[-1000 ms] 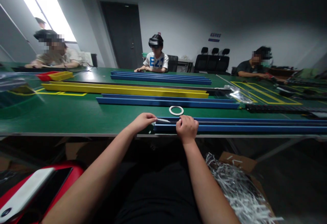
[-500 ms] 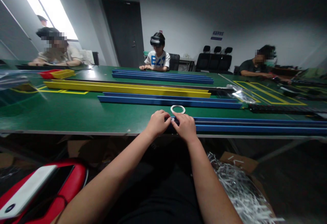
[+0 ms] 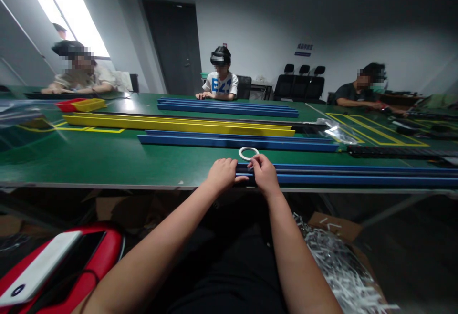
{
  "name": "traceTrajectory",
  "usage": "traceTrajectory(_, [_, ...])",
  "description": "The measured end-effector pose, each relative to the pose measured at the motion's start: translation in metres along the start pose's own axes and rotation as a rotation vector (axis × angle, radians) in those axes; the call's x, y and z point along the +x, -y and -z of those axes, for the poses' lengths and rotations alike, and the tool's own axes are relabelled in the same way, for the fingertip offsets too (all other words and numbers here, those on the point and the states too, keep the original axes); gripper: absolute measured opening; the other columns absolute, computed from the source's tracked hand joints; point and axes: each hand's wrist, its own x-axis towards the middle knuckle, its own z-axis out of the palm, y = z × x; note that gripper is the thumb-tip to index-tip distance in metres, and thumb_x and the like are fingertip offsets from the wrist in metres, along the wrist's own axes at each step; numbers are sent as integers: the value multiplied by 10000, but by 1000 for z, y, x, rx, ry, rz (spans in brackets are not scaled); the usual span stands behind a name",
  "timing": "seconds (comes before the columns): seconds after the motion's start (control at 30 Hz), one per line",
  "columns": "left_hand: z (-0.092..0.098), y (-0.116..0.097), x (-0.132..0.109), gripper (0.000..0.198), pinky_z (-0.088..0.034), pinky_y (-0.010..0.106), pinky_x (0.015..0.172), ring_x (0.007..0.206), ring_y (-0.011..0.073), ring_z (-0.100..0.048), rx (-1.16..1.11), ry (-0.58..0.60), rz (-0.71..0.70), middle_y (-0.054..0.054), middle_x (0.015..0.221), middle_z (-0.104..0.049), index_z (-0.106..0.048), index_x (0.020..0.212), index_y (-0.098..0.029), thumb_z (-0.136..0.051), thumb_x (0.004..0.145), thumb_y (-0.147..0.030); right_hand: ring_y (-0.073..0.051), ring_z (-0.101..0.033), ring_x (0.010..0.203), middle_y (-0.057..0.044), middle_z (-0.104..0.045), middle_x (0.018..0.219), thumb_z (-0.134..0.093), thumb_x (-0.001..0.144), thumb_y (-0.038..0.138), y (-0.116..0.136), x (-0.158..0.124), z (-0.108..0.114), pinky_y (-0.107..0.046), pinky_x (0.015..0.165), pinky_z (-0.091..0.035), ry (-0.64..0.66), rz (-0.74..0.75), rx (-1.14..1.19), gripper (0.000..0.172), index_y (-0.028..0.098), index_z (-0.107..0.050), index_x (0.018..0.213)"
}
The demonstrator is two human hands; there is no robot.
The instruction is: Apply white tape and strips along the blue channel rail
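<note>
A long blue channel (image 3: 358,175) lies along the table's front edge, running off to the right. My left hand (image 3: 223,174) grips its left end, fingers over the far side and thumb along the near side. Over the channel, just right of that, my right hand (image 3: 264,173) is closed, thumb and fingertips pinched together; what they hold, if anything, is too small to name. A white ring like a roll of tape (image 3: 244,157) lies on the green table right behind my right fingertips.
Behind the ring lie another blue channel (image 3: 214,143), a yellow channel (image 3: 179,124) and more blue channels (image 3: 229,108). Red and yellow trays (image 3: 77,105) stand at the left. Three people sit around the table. A box of white strips (image 3: 336,261) is below right.
My hands have moved slightly apart. My left thumb now extends along the channel's near side, and my right hand has shifted a little right and up, off the channel's end.
</note>
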Motion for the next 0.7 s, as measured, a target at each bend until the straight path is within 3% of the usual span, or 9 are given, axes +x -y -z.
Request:
traceTrajectory(0.17, [4,4,-2,707,-433,378,832,977,294,-616,53,24,-23,137,1004,-657,-591,1079,-181,-391,790,-795,-108,-516,565,63,-518,622,-501,893,459,-7,9,5,-238,625,-457,-81,-122,337,233,227,-529,892])
traceTrajectory(0.3, [12,39,-17,730,-432,389,849,997,299,-610,76,37,-8,130,1043,-660,-587,1139,-198,-414,773,-805,-91,-401,471,98,-397,570,-497,884,486,-4,12,14,-224,536,-432,-102,-153,546,246,241,-476,890])
traceTrajectory(0.37, [18,67,-27,720,-433,384,872,1016,296,-609,80,69,4,126,1084,-660,-581,1172,-203,-449,774,-788,-101,-410,490,83,-430,585,-477,897,484,3,11,19,-230,541,-415,-118,-136,439,245,239,-492,897])
traceTrajectory(0.5, [31,113,-41,716,-438,372,907,1073,290,-597,57,159,54,119,1172,-645,-554,1239,-215,-516,765,-751,-140,-537,699,-5,-607,772,-471,921,436,15,5,27,-251,656,-394,-54,-13,-38,259,209,-587,877])
traceTrajectory(0.6, [35,117,-43,718,-417,420,958,1107,310,-578,50,201,107,133,1185,-641,-560,1231,-218,-498,763,-759,-159,-560,780,-41,-629,863,-521,908,404,17,2,31,-258,685,-373,112,40,-363,227,210,-639,896])
traceTrajectory(0.7, [33,96,-39,766,-316,556,1047,1152,354,-545,68,199,155,168,1211,-625,-554,1236,-204,-491,742,-785,-166,-569,797,-60,-624,941,-631,842,423,11,0,36,-260,680,-358,259,9,-610,227,230,-672,953])
